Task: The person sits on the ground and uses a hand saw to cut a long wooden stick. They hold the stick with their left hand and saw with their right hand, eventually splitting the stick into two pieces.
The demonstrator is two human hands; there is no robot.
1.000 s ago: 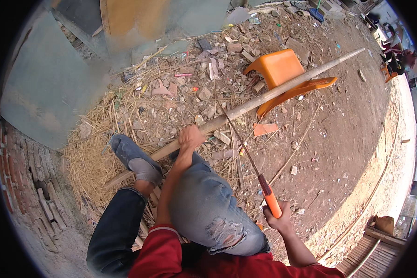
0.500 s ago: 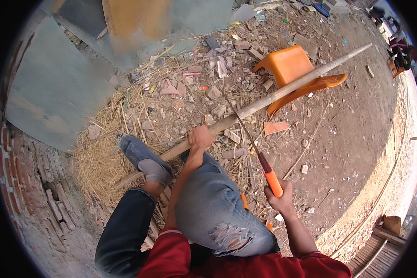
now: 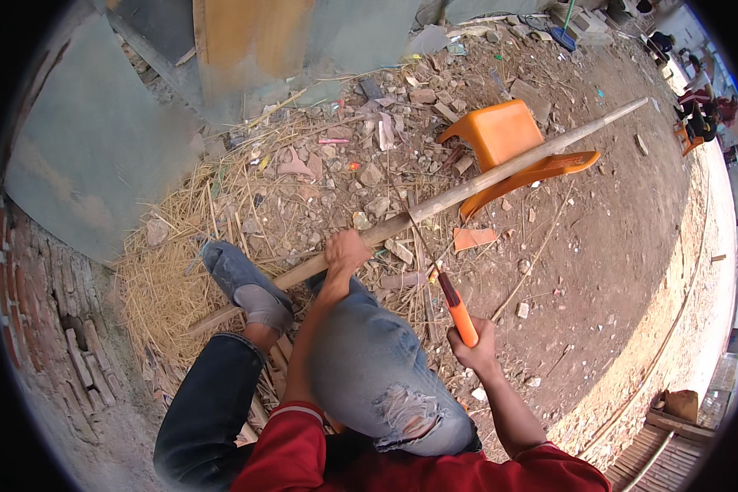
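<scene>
A long wooden pole (image 3: pixel 484 182) slants from the straw at the lower left up to the far right. My left hand (image 3: pixel 348 251) is closed around it, just beyond my bent knee. Near its lower end the pole passes by my foot in a grey-blue shoe (image 3: pixel 238 275). My right hand (image 3: pixel 476 344) grips the orange handle of a hand saw (image 3: pixel 462 318). The thin blade lies across the pole, a short way right of my left hand. Farther along, the pole rests over a tipped orange plastic chair (image 3: pixel 507 135).
Rubble and straw (image 3: pixel 160 287) cover the ground ahead. Grey-green panels (image 3: pixel 98 148) lean at the far left, above a worn brick wall (image 3: pixel 74 328). An orange shard (image 3: pixel 473 238) lies beside the blade. People sit at the far right; a slatted wooden rack (image 3: pixel 656 451) stands lower right.
The view has shifted slightly. My right hand and the saw have moved a little forward, away from me, across the pole. My left hand keeps its place on the pole.
</scene>
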